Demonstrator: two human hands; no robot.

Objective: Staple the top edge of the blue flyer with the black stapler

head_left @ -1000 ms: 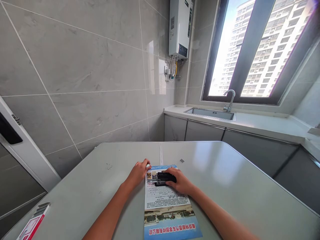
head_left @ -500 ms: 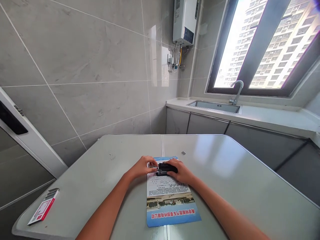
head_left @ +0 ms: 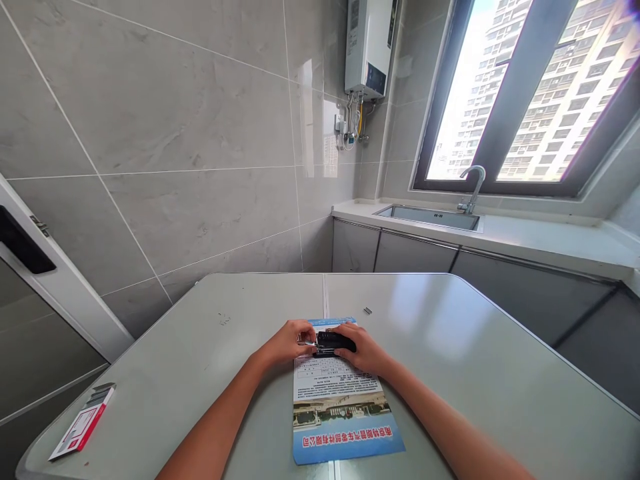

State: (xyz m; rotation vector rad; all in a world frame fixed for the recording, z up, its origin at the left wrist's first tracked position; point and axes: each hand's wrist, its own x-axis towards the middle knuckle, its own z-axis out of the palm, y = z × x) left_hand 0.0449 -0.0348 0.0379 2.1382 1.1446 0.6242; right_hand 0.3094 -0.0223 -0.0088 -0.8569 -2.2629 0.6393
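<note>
Over the far part of the leaflet [head_left: 345, 407], gripping black stapler [head_left: 330, 341] w/ right hand [head_left: 364, 351], pinching its slim metal end [head_left: 307, 343] w/ left hand [head_left: 286, 343]. Reckon abt. midway: stapler in hand already, w/ metal end jutting past black body. Not yet taken up: small metal strips [head_left: 368, 311], prob. staples, loose just off leaflet's far right corner. Not touching red-and-white pack [head_left: 83, 423] either, well left of leaflet. Can't tell whether loaded or not. Hard to make out: metal end, partly behind left fingers; stapler's rear, under right palm; leaflet's fine print, too tiny to read. Also cut off, nearest the viewer: both forearms [head_left: 215, 407], either side of leaflet.
</note>
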